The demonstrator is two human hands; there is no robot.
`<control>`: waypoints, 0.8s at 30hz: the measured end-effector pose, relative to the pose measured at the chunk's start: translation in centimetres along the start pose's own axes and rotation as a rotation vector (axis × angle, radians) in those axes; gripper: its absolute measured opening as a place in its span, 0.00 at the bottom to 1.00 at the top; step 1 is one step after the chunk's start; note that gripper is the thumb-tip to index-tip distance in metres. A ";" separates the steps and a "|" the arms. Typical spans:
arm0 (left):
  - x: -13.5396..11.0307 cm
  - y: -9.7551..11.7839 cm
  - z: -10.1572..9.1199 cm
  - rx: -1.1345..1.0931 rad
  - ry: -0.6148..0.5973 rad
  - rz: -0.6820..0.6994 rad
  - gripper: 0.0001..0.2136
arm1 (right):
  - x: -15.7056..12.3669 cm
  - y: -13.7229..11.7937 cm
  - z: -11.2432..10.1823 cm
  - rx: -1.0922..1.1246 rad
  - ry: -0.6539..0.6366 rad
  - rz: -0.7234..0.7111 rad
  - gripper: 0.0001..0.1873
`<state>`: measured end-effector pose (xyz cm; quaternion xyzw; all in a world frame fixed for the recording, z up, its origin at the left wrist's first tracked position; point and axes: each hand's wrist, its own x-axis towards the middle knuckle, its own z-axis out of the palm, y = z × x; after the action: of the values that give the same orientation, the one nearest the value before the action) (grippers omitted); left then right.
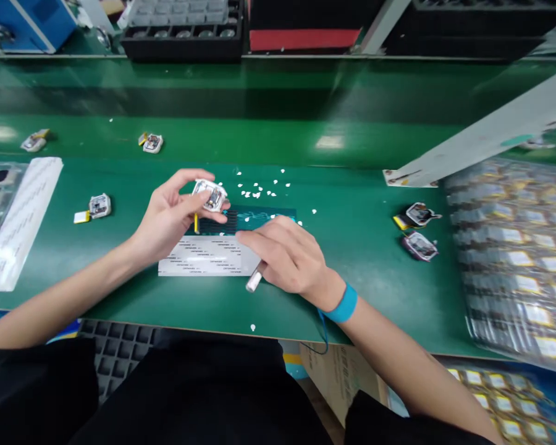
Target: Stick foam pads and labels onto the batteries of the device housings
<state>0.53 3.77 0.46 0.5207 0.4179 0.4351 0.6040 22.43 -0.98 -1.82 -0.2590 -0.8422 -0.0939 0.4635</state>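
Note:
My left hand [169, 213] is closed on a small white square housing [210, 194] with a circuit board inside, held just above the green bench. A yellow part dangles under it. My right hand [290, 256] rests lower on the bench, fingers curled round a slim silver tool [254, 281] whose end sticks out toward me. Its fingertips lie on a white printed sheet [204, 256] beside a dark strip [241, 221] of small parts. A blue wrist strap [343, 304] circles my right wrist.
White scraps [259, 188] lie scattered beyond the strip. More small housings sit at the left [99, 206], far left [34, 142], back [152, 143] and right [419, 244]. Clear trays of yellow-labelled parts [514, 259] fill the right side. A white sheet [21, 216] lies at left.

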 end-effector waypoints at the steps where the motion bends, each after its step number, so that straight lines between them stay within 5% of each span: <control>1: -1.2 -0.1 -0.2 -0.005 0.003 -0.001 0.16 | 0.0 -0.3 0.2 -0.006 0.008 0.044 0.12; 7: -4.4 -1.0 0.1 0.135 -0.061 0.091 0.12 | -0.1 -2.0 0.9 -0.034 -0.105 0.191 0.10; 18: -6.1 -0.9 0.8 0.385 -0.060 0.250 0.06 | 0.1 -2.5 0.8 0.036 -0.280 0.186 0.09; 24: -5.5 -0.7 0.7 0.345 -0.015 0.224 0.05 | 0.2 -2.1 1.3 0.322 -0.210 0.491 0.10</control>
<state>-0.26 -1.77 0.11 0.6628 0.4214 0.4177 0.4569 20.29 -2.15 -2.17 -0.3862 -0.8018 0.1826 0.4179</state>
